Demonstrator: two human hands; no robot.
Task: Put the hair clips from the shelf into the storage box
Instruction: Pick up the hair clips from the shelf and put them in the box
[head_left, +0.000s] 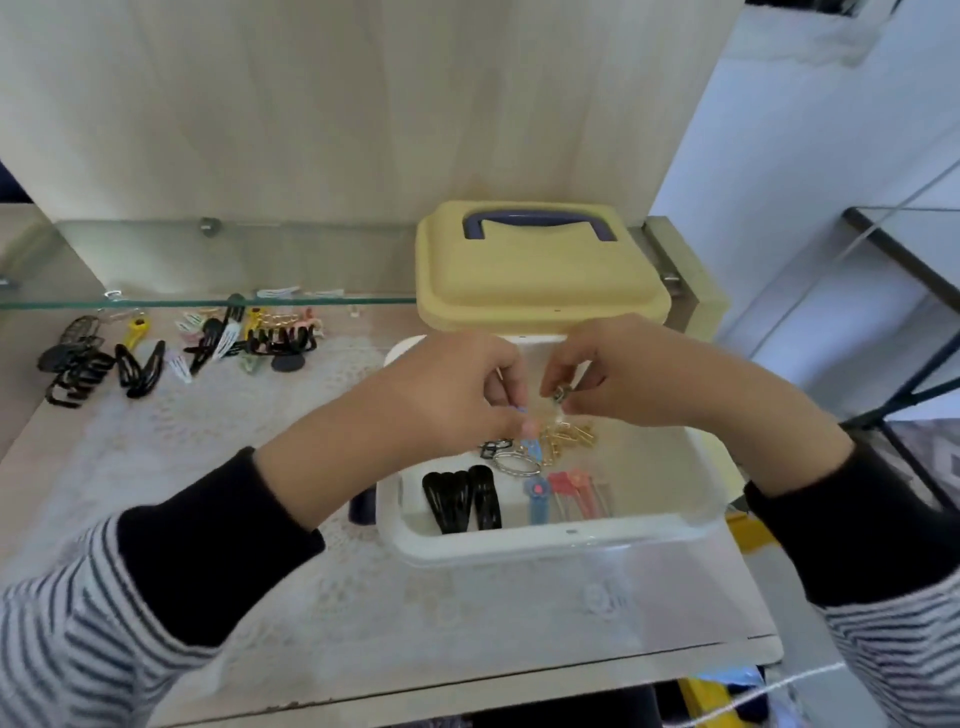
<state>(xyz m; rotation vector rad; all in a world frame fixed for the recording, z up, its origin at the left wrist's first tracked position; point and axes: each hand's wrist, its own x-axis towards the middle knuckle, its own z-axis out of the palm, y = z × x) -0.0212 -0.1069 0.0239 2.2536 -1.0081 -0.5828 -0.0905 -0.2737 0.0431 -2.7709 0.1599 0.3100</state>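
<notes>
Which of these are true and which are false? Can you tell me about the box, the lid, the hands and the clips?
1. The white box is open. True.
2. The yellow lid lies in front of the box, nearest the person. False: it lies behind the box, toward the back wall.
3. Both hands are over the box. True: the left hand and right hand meet above it, pinching small clips.
4. The box has no clips in it. False: black clips and coloured ones lie inside.
5. More clips wait on the shelf to the left. True.
</notes>
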